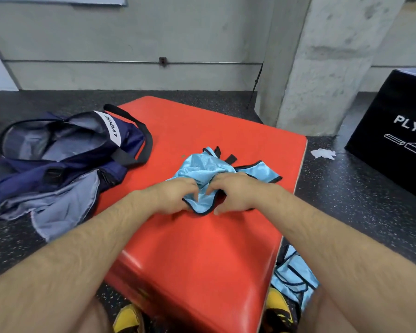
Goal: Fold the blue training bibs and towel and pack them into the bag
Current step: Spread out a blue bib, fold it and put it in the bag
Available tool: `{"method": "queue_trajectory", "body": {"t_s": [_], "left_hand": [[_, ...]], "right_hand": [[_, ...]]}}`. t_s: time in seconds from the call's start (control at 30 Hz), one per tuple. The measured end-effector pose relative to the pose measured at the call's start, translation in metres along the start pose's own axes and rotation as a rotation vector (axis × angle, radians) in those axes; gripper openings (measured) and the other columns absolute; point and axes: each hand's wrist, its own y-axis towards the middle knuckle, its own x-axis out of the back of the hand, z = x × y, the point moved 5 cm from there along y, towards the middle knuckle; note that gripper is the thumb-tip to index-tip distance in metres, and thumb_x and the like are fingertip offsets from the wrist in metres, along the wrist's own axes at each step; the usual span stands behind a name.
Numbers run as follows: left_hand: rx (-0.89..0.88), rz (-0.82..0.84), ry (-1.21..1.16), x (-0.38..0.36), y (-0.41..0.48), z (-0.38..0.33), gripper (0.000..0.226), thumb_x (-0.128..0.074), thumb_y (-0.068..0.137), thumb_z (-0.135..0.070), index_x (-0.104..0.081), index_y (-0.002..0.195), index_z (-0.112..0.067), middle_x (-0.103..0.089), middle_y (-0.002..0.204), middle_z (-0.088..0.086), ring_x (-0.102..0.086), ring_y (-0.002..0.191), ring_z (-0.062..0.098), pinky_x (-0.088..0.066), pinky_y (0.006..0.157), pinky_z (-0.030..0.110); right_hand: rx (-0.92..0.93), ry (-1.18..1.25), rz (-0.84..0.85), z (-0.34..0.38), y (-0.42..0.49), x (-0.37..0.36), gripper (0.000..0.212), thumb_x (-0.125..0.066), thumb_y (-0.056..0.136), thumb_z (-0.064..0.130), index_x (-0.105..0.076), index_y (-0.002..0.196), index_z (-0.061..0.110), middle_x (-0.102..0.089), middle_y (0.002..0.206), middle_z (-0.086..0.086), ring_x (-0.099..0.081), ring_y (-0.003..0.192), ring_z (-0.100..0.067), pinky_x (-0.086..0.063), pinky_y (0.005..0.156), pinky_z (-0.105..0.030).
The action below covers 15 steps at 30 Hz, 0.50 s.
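Bib (202,169), training, light blue mesh with black trim: crumpled on top of a red padded block (202,248), toward its far right part.

Left hand (178,198) and right hand (235,193): side by side on the bib's near edge, fingers curled and drawn together, each pinching a fold of the fabric.

Further blue bibs (293,277): heaped on the speckled floor (346,200) against the block's right side, just beside a yellow shoe (277,306).

Bag (65,140), navy, white label: open, lying left of the block, with a black strap draped onto the red top. Grey fabric (58,207) spreads from under it; whether this is lining or a towel cannot be told.

Black box (394,131), marked "PLYO": far right, well apart. White scrap (322,153): on the floor between block and box.
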Motion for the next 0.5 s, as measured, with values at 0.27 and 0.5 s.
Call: {"method": "queue_trajectory", "body": {"t_s": [0.27, 0.5], "left_hand": [[0.102, -0.258, -0.358, 0.04, 0.0, -0.001, 0.019, -0.061, 0.094, -0.036, -0.068, 0.101, -0.019, -0.071, 0.093, 0.002, -0.064, 0.089, 0.017, -0.049, 0.083, 0.034], [0.177, -0.398, -0.554, 0.062, -0.004, 0.01, 0.014, -0.062, 0.096, -0.027, -0.068, 0.103, -0.016, -0.071, 0.093, -0.002, -0.062, 0.083, 0.008, -0.052, 0.084, 0.036]], "right_hand": [[0.049, 0.144, -0.186, 0.005, 0.01, 0.022, 0.035, -0.07, 0.083, 0.052, -0.062, 0.106, 0.027, -0.054, 0.099, 0.009, -0.047, 0.1, -0.012, -0.037, 0.096, -0.039], [-0.019, 0.475, -0.379, -0.005, 0.013, 0.048, 0.032, -0.057, 0.099, 0.033, -0.052, 0.075, 0.012, -0.049, 0.064, 0.001, -0.044, 0.058, -0.013, -0.035, 0.057, -0.026]]}}
